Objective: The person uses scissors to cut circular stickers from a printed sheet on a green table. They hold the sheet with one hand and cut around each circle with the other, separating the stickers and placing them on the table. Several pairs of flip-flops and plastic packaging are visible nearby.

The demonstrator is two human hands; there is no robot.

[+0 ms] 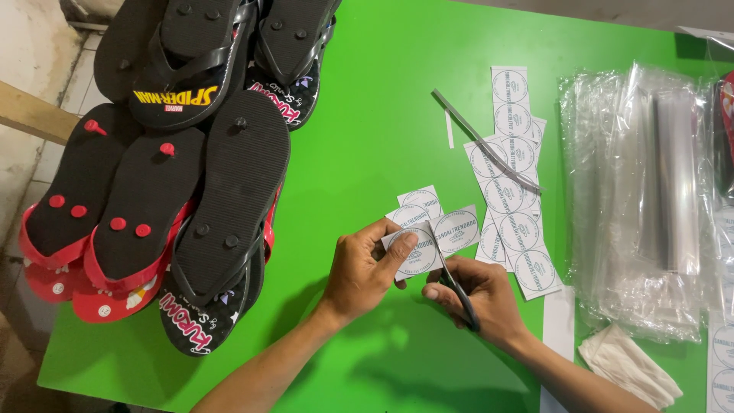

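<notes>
The left hand is curled, thumb on top and fingers underneath, pinching a small square paper label with a printed round seal. The right hand is closed around the handles of a pair of dark-handled metal scissors, whose blades point up and away from the person and meet the right edge of that held label. How far the blades are parted cannot be made out.

Taking the held label as the landmark: touching its upper edge, a few loose cut labels of the same kind lie fanned on the bright green table top. Just to the right of it lie uncut white paper strips of round printed seals, overlapping one another and running away from the person. A thin grey strip, narrow and slightly bent, lies slantwise across these sheets, and a small white paper sliver sits beside its far end. Farther right is a stack of clear, crinkled plastic bags; below that stack, near the table's edge, lies a folded pale cloth or paper wad.

Well to the left of the held label, a heap of rubber flip-flops lies mostly sole-up: black soles with black or red straps and plugs, some with red edges, several with printed lettering.
</notes>
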